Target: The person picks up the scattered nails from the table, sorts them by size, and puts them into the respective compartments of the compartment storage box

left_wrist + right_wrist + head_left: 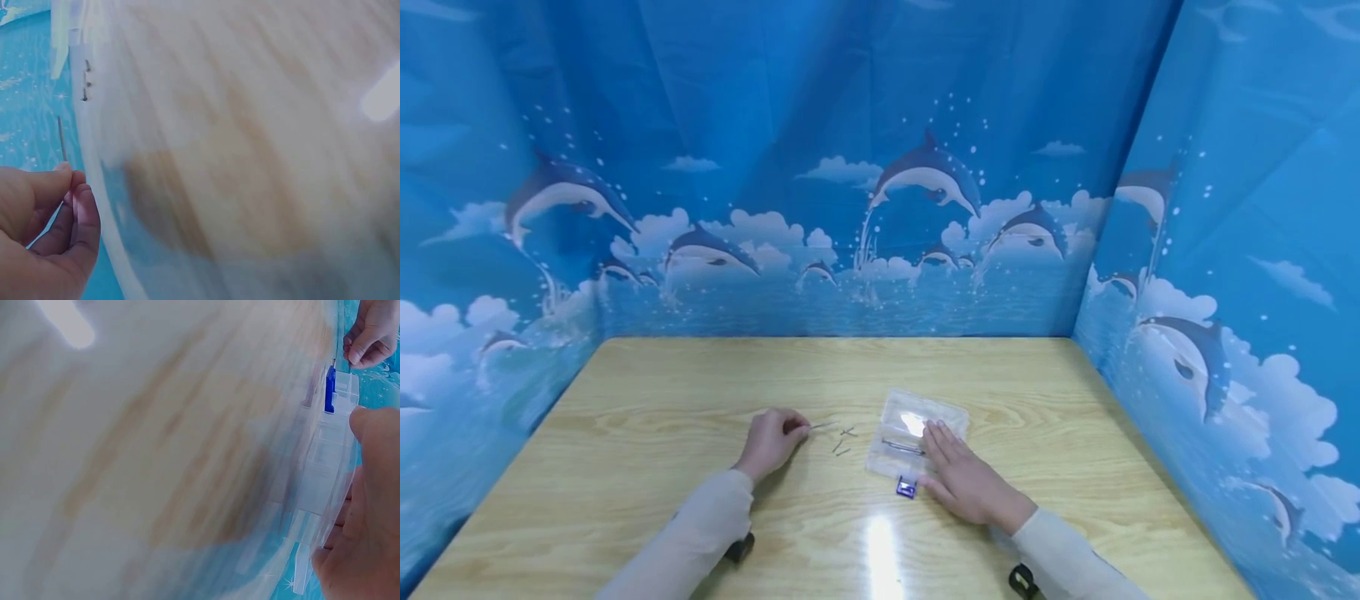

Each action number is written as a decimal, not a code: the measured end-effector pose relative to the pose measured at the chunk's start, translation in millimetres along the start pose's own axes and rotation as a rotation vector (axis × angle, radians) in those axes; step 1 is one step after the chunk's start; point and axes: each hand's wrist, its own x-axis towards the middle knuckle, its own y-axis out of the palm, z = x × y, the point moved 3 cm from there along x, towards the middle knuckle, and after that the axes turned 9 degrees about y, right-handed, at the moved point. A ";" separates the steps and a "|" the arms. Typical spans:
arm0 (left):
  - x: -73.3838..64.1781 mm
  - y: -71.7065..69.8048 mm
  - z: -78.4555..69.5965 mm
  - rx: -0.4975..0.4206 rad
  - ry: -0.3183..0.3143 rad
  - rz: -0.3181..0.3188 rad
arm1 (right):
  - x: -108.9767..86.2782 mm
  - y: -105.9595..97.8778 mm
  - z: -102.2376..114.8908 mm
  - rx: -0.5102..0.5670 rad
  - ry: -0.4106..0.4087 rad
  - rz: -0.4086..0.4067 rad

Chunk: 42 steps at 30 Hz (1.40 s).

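Between thumb and fingertips, my left hand [769,442] pinches a thin metal pin, perhaps a nail [61,137], which sticks out past the fingers. Just to its right, several small loose nails or screws [837,447] lie scattered on the table. My right hand [966,483] rests on the right side of a clear plastic compartment box [891,408], fingers straight and partly covering it. Long thin metal pieces [902,447] show inside the box. A blue latch [906,487] sits at its near edge, close to my right thumb.
The wood-grain table [700,383] extends around both hands, with a bright light reflection near its front. A blue dolphin-print curtain [820,100] rises behind the table's back edge and along its sides.
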 end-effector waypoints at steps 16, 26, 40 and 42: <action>5.7 18.0 -48.0 -0.133 0.102 0.062 | -0.1 -2.2 1.7 -0.014 0.000 -0.001; 10.0 39.6 -69.2 -0.107 0.155 0.167 | -0.8 -2.9 3.1 -0.012 -0.013 -0.021; 16.9 63.0 -81.6 -0.095 0.175 0.212 | 0.8 0.2 0.7 -0.001 0.013 0.007; 17.3 64.2 -82.3 -0.090 0.171 0.213 | 0.9 0.3 0.7 -0.002 0.012 0.009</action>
